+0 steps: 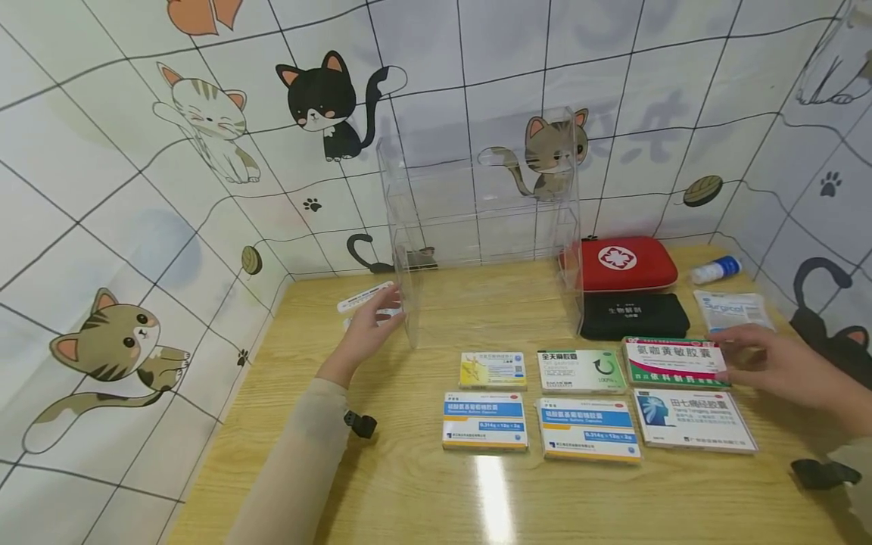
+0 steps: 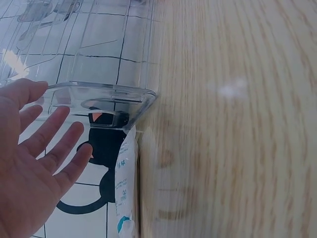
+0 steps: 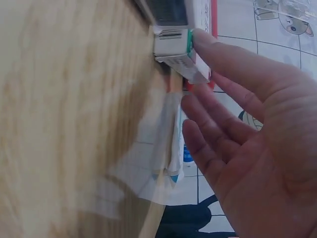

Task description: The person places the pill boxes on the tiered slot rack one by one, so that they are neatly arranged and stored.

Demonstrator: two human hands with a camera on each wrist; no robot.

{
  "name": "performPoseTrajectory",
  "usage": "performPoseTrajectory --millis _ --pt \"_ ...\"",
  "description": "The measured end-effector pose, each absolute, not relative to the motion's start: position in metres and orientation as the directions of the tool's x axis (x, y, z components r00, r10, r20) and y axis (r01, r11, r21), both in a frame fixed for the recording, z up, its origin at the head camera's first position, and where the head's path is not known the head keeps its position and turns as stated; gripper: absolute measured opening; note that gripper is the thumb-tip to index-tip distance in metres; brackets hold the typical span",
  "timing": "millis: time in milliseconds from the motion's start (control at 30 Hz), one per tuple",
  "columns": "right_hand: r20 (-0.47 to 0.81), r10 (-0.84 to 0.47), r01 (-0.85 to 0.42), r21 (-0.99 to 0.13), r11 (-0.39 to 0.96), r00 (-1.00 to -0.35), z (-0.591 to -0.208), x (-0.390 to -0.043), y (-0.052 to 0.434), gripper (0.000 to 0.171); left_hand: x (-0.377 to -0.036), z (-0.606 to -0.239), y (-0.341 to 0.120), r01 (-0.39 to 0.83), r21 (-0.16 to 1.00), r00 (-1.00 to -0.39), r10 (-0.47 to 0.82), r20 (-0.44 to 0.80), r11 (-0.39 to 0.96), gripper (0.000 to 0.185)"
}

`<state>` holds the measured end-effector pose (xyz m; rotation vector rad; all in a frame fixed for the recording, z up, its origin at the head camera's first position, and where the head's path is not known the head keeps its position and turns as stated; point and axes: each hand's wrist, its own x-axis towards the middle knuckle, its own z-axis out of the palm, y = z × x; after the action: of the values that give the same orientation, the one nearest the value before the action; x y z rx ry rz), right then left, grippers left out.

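My left hand, fingers spread and fairly straight, is at the left side of a clear plastic rack. In the left wrist view, the hand is beside the rack's edge and holds nothing. My right hand has thumb and forefinger at the right end of a green, white and red medicine box, pinching it. The right wrist view shows the thumb against the box's end, with the other fingers loosely bent. Below this box lies a white capsule box.
Several medicine boxes lie in two rows, including a yellow-and-white box and blue-and-white boxes. Behind them are a black case, a red first-aid case, a blue-capped bottle and a packet. A white strip lies left of the rack.
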<state>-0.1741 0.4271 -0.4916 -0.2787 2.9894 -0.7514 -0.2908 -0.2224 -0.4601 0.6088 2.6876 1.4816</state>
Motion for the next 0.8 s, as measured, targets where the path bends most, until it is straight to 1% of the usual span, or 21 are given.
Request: performPoseTrajectory --millis 133,300,400,467,567,633,800 --pt "-0.057 -0.124 -0.081 -0.491 0.867 -0.991 -0.483 -0.175 0.424 0.074 -0.291 -0.459 -0.224 0.337 0.797 -0.922 0.348 0.172 0.500 0.059" --pt "-0.042 -0.024 0.001 -0.519 0.855 -0.999 -0.475 -0.170 0.425 0.056 -0.290 -0.456 -0.224 0.344 0.797 -0.918 0.355 0.175 0.497 0.058" --pt "0.013 0.000 -0.007 -0.549 0.836 -1.000 -0.469 -0.169 0.424 0.046 -0.291 -0.457 -0.224 0.344 0.802 -0.917 0.359 0.174 0.489 0.058" --pt "0.076 0.007 -0.038 -0.574 0.818 -0.997 -0.463 -0.171 0.420 0.040 -0.291 -0.458 -0.224 0.338 0.807 -0.918 0.359 0.168 0.485 0.059" --pt "0.169 0.034 -0.077 -0.606 0.792 -0.985 -0.446 -0.177 0.405 0.035 -0.291 -0.458 -0.224 0.331 0.813 -0.919 0.360 0.161 0.479 0.060" --pt "0.212 0.067 -0.080 -0.616 0.784 -0.975 -0.429 -0.182 0.390 0.034 -0.291 -0.458 -0.223 0.324 0.816 -0.920 0.358 0.156 0.478 0.060" --pt "0.264 0.151 -0.060 -0.650 0.758 -0.953 -0.377 -0.203 0.344 0.044 -0.292 -0.457 -0.223 0.320 0.820 -0.919 0.364 0.149 0.473 0.058"
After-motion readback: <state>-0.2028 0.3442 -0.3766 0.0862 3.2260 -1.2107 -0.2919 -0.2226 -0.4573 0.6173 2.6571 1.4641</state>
